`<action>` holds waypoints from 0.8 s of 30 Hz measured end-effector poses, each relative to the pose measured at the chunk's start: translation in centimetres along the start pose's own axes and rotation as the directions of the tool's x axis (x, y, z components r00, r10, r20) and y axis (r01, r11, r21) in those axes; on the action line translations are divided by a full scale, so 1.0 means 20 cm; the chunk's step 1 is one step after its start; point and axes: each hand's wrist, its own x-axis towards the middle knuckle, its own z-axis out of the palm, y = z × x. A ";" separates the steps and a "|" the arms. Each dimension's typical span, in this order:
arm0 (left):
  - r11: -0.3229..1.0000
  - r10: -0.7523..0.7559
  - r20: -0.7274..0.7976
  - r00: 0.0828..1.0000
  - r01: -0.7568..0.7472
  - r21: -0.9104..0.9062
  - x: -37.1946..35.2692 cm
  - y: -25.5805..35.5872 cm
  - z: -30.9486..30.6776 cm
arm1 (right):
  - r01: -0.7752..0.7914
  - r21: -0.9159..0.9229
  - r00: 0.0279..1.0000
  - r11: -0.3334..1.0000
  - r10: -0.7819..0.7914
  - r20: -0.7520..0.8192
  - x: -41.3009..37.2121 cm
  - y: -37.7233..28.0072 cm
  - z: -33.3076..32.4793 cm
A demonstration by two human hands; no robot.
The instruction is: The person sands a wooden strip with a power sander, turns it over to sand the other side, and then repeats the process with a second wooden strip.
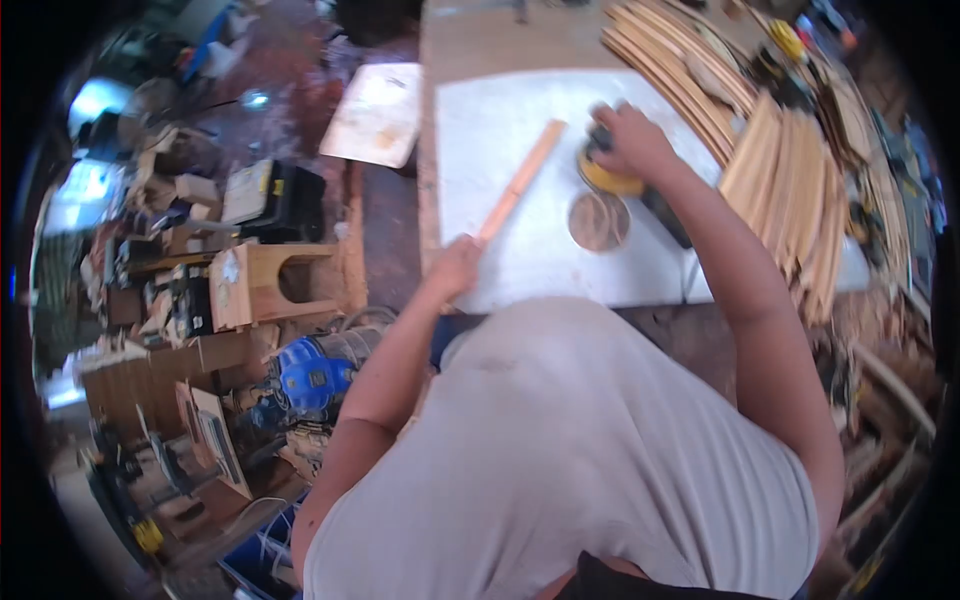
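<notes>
My left hand (456, 266) is closed around the near end of a thin, narrow wooden strip (522, 178), which slants up and away to the right over the white board (510, 100). To the strip's right, my right hand (632, 143) grips the top of a yellow and black power sander (608, 178), blurred by motion. A dark part of the tool reaches back under my wrist. Just below the sander, on the white surface, shows a round brown disc (598, 222). The sander and the strip are apart.
Stacked wooden strips (785, 190) lie at the right of the table, with longer curved ones (680, 70) behind them. A pale flat panel (375, 112) is left of the table. On the left floor side stand a wooden stool (275, 285), a black case (275, 200) and a blue machine (312, 375).
</notes>
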 end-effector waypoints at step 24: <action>0.965 0.133 -0.116 0.984 -0.155 -0.211 0.28 -0.32 0.14 | -0.198 0.698 0.548 0.689 -0.512 0.661 -1.21 -0.21 0.54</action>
